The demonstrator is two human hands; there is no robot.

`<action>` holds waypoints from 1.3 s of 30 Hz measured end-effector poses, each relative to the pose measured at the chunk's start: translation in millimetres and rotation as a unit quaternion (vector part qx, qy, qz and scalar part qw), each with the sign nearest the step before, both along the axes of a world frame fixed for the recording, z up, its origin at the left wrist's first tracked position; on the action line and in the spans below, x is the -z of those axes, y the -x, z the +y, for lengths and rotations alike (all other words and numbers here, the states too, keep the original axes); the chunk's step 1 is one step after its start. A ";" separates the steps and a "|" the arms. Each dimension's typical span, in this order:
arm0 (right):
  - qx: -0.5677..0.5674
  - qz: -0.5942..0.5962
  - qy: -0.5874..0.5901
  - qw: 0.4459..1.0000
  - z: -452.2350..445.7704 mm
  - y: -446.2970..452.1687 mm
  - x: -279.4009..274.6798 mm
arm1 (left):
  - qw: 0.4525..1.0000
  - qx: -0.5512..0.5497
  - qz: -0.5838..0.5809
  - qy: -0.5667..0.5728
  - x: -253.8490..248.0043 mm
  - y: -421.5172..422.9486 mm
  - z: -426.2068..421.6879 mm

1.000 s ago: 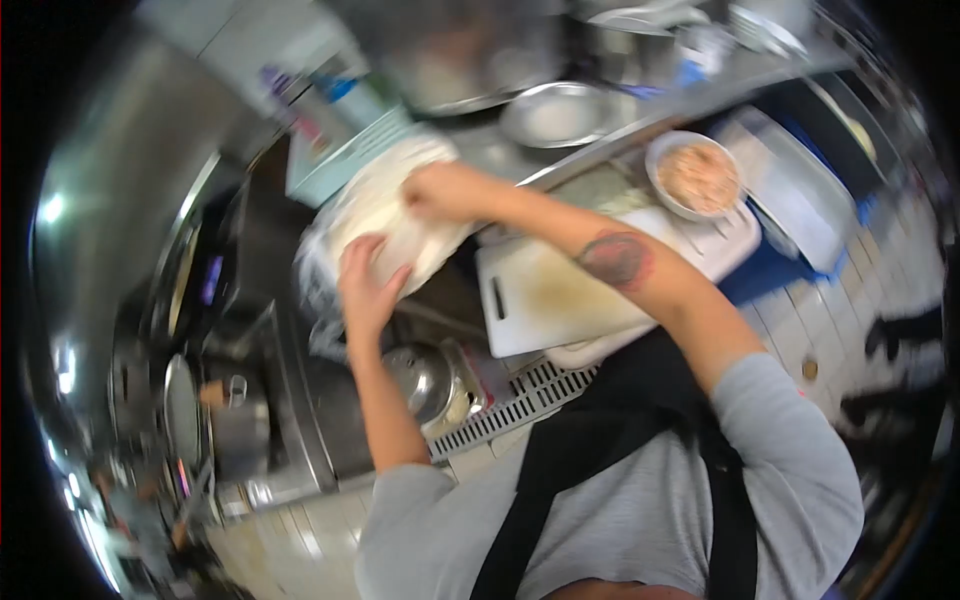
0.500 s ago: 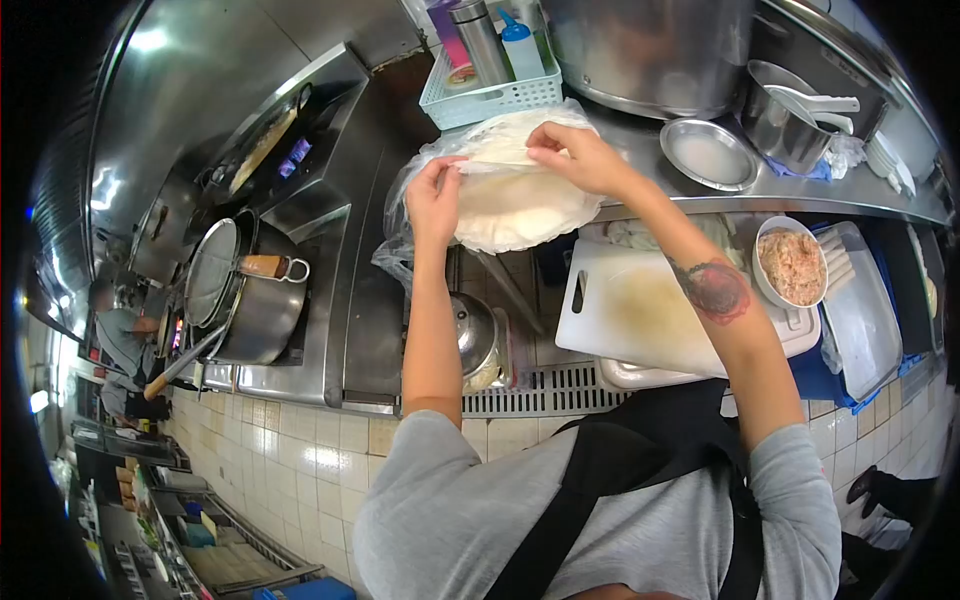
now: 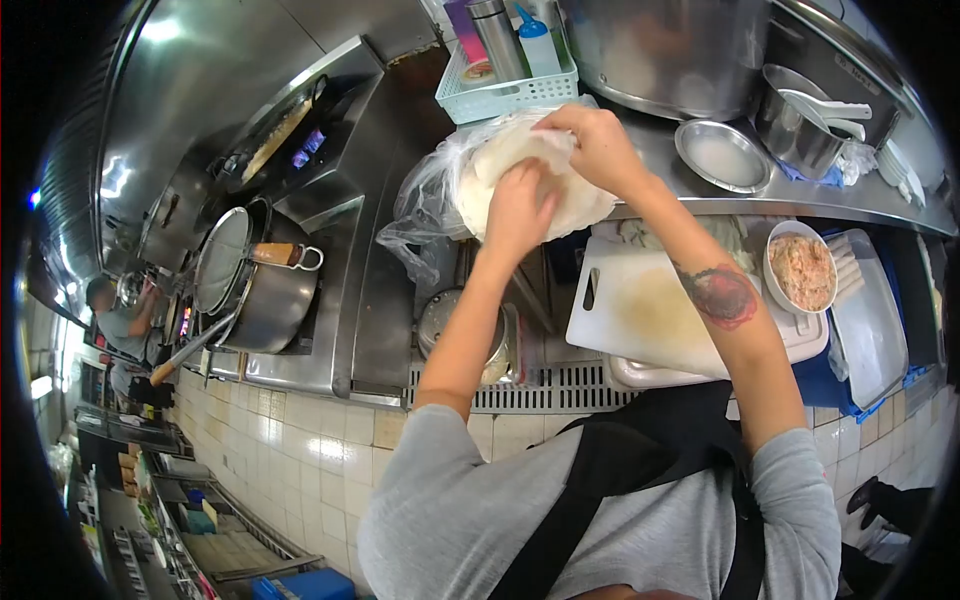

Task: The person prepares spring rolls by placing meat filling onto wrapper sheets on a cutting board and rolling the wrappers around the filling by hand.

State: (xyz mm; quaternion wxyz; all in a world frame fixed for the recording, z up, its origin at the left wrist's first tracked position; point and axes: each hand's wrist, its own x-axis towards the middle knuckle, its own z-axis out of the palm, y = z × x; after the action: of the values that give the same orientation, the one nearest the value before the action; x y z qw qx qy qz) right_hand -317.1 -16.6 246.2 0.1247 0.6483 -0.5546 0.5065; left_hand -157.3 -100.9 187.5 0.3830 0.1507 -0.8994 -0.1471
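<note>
A stack of thin, round, pale wrappers (image 3: 585, 205) lies in a crumpled clear plastic bag (image 3: 420, 215) at the counter's edge. My right hand (image 3: 605, 150) pinches the far edge of the top wrapper (image 3: 500, 155), which is partly raised and folded back. On the stack, just in front of that raised sheet, rests my left hand (image 3: 522, 205), thumb apart from the fingers. Its fingertips are slightly blurred, and I see nothing gripped in it.
Behind the stack stand a pale basket (image 3: 510, 100) of bottles and a large steel pot (image 3: 670, 60). A metal dish (image 3: 723, 157) sits to the right. Below are a white cutting board (image 3: 640, 310) and a bowl of pinkish filling (image 3: 802, 272). Pots (image 3: 270, 310) are at left; a person (image 3: 125, 320) stands beyond.
My left hand has let go of the near left edge and moved right onto the stack. The right hand has raised the top wrapper's edge. The view has shifted slightly.
</note>
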 end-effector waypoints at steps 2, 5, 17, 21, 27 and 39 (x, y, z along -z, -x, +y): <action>-0.053 0.049 -0.005 0.997 15.1 -5.7 -0.1 | 0.994 0.002 -0.113 -0.004 0.9 25.4 -31.5; -0.066 0.017 0.064 0.996 36.9 -18.5 2.5 | 0.939 -0.020 -0.343 -0.009 -42.4 26.9 -30.3; 0.015 -0.008 0.061 0.998 131.2 -43.3 -88.3 | 0.976 -0.041 -0.211 -0.018 6.9 55.9 -86.6; 0.078 0.125 -0.240 0.959 158.3 -56.3 -64.0 | 0.999 0.030 -0.032 0.026 0.8 41.0 -53.2; 0.083 -0.162 -0.406 0.896 199.4 42.5 63.5 | 0.942 0.160 0.232 -0.185 -4.0 -1.9 56.4; 0.247 -0.287 -0.336 0.862 306.3 80.7 231.8 | 0.914 0.321 -0.232 -0.081 142.1 24.5 194.0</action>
State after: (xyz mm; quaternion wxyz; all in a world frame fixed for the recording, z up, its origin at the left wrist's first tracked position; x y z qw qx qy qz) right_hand -397.8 289.7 14.4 -0.1448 0.3185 -0.8444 0.4055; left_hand -181.8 93.1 45.5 0.0818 -0.0862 -0.9481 -0.2951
